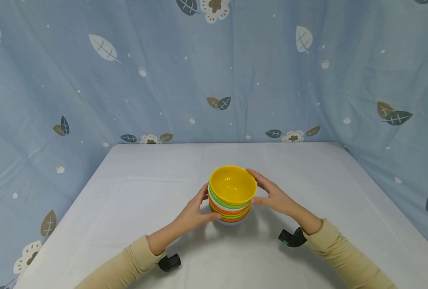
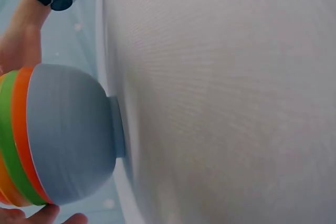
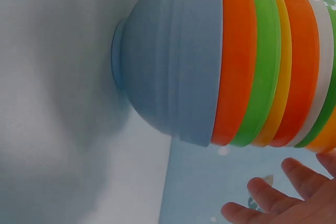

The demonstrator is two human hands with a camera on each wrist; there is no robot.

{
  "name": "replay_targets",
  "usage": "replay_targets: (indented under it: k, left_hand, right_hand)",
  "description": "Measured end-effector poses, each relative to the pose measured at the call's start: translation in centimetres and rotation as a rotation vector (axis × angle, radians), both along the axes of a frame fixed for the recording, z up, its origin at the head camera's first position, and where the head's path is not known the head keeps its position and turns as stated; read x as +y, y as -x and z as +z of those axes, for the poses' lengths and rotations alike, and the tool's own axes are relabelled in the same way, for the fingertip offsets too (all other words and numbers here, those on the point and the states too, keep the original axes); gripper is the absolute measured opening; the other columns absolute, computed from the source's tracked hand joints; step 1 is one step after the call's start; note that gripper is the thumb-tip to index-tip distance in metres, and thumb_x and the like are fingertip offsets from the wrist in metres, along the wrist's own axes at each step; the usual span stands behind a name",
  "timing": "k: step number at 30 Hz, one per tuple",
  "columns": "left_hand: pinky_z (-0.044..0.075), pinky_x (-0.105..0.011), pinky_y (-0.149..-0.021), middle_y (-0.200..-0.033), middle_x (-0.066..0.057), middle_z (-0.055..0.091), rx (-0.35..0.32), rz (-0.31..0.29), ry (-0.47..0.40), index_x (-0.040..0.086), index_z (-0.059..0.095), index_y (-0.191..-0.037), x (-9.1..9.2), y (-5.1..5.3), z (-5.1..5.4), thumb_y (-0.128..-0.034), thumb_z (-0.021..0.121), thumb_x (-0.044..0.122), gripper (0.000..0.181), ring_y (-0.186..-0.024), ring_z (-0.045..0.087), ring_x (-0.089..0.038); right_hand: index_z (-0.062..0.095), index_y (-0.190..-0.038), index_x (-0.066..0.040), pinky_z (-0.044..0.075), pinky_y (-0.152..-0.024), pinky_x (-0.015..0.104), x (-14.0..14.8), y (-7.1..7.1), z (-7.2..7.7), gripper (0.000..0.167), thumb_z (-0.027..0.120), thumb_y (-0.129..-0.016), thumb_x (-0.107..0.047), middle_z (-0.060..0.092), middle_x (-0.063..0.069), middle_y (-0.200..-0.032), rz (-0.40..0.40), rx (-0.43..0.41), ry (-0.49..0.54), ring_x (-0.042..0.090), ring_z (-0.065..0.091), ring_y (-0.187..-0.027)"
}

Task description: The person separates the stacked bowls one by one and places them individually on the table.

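Observation:
A stack of nested bowls [image 1: 233, 186] stands upright on the white table, yellow on top; green, white and orange rims show below it. Lowest is a light blue bowl [image 2: 71, 135], its foot at the cloth. From the left, my left hand [image 1: 193, 212] grips the stack's lower part, thumb at the front; its fingertips show at the bottom of the left wrist view. My right hand [image 1: 276, 198] holds the upper right side between thumb and fingers. In the right wrist view, several of its fingers [image 3: 302, 179] are spread beside the colored bowls [image 3: 236, 61], some not touching.
A white cloth [image 1: 145, 176] covers the table, whose far edge meets a blue curtain [image 1: 177, 80] with leaf and flower prints. The curtain also hangs at both sides. Black devices [image 1: 169, 262] are strapped at both wrists, near the beige sleeves.

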State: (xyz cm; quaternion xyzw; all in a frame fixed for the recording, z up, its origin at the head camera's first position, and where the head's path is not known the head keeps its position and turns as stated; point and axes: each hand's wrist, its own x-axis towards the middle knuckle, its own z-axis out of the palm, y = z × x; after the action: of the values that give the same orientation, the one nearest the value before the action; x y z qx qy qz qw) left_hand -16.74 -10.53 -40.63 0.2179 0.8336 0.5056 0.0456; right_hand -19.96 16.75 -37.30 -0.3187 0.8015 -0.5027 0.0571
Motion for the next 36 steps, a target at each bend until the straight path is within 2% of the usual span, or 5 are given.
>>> replay_targets:
  k: [7,13,19,30,36]
  left_hand:
    - [0.03,-0.058,-0.101,-0.142,-0.006,0.036,-0.005,-0.025,-0.028,0.021,0.017,-0.146,0.2,0.1,-0.3,-0.0774,0.073,0.033,0.09,-0.126,0.04,-0.03]
    - [0.033,-0.053,-0.101,-0.143,-0.008,0.036,0.01,-0.027,-0.009,0.017,0.018,-0.146,0.3,0.2,-0.3,-0.0761,0.074,0.034,0.091,-0.127,0.039,-0.029]
    - [0.035,-0.05,-0.101,-0.141,-0.011,0.037,0.009,-0.005,0.007,0.013,0.02,-0.145,0.4,0.3,-0.2,-0.0742,0.075,0.034,0.093,-0.127,0.038,-0.029]
    - [0.037,-0.053,-0.098,-0.142,-0.009,0.037,-0.014,-0.009,-0.009,0.019,0.019,-0.146,0.3,0.3,-0.1,-0.0757,0.071,0.043,0.091,-0.122,0.043,-0.031]
    - [0.036,-0.052,-0.099,-0.142,-0.009,0.037,-0.033,-0.004,-0.008,0.02,0.019,-0.146,0.2,0.2,0.0,-0.0783,0.072,0.033,0.087,-0.123,0.042,-0.029]
  right_hand:
    - [0.02,-0.146,-0.01,0.02,-0.1,0.066,-0.6,-0.3,0.2,0.086,0.066,-0.081,-0.043,0.025,0.016,-0.148,0.029,-0.019,0.026,0.04,0.029,-0.131]
    - [0.022,-0.146,-0.012,0.018,-0.101,0.066,-1.1,-0.6,0.4,0.09,0.068,-0.077,-0.047,0.023,0.018,-0.148,0.015,-0.047,0.023,0.041,0.026,-0.132]
    - [0.025,-0.144,-0.009,0.019,-0.101,0.066,-1.5,-0.7,0.5,0.093,0.07,-0.074,-0.05,0.023,0.02,-0.148,-0.021,-0.057,0.012,0.042,0.025,-0.132]
    - [0.027,-0.142,-0.004,0.019,-0.103,0.063,-1.5,-0.9,1.1,0.091,0.075,-0.073,-0.039,0.028,0.021,-0.145,-0.078,-0.026,0.019,0.04,0.028,-0.13]
    - [0.026,-0.141,-0.001,0.018,-0.103,0.063,-1.3,-0.8,2.0,0.092,0.075,-0.073,-0.038,0.027,0.023,-0.145,-0.081,-0.012,0.011,0.041,0.025,-0.132]
